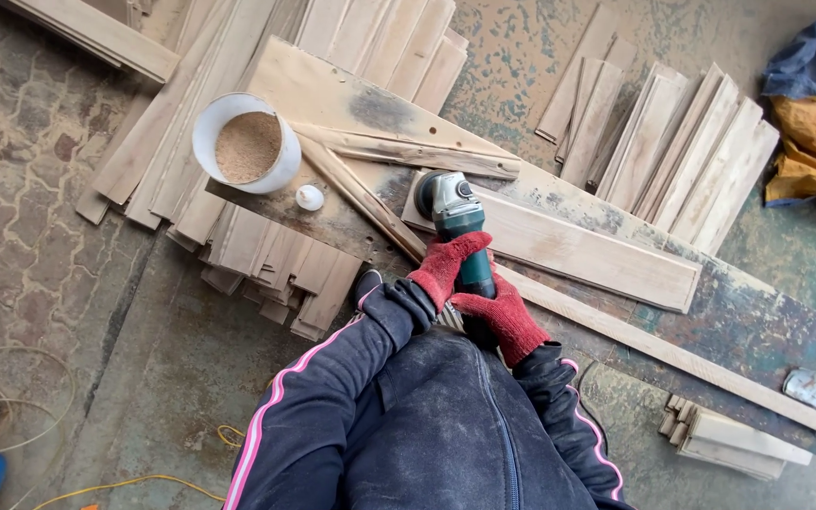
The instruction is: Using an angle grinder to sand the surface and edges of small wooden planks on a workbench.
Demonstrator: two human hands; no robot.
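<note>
Both my hands in red gloves grip the green angle grinder (455,222). My left hand (446,264) has its fingers wrapped shut round the body from the left; my right hand (502,316) is clamped on the rear handle. The grinder head rests on the end of a pale wooden board (587,250) lying on the worn workbench (757,321). A white bucket of sawdust (246,144) stands near, up left, with a small white cap (310,197) beside it.
</note>
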